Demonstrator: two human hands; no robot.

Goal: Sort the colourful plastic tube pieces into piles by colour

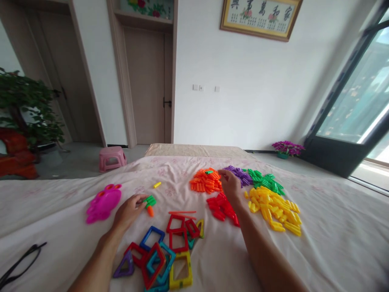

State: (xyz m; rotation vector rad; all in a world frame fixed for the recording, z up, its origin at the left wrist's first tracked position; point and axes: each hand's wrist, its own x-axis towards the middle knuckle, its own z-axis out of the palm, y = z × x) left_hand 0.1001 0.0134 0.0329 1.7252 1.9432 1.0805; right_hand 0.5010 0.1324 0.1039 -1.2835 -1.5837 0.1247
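Note:
My left hand [130,209] is closed with its fingertips on a small cluster of green plastic pieces [150,200]. An orange piece [150,211] lies just below that cluster. My right hand [230,184] reaches between the pile of orange pieces [203,182] and the pile of purple pieces [240,175]. Its fingers are drawn together at the orange pile's right edge; what they hold, if anything, is hidden. One green piece [208,172] rests on top of the orange pile. Under my right wrist lies a pile of red pieces [221,206], partly covered by the forearm.
Yellow pieces [275,209] and green pieces [266,181] are heaped at right. Magnetic frame tiles [154,263] lie in front, with thin red sticks [182,212] behind. A magenta toy tray [105,202], a black strap [24,263] and one yellow piece [157,185] lie leftward on the cloth.

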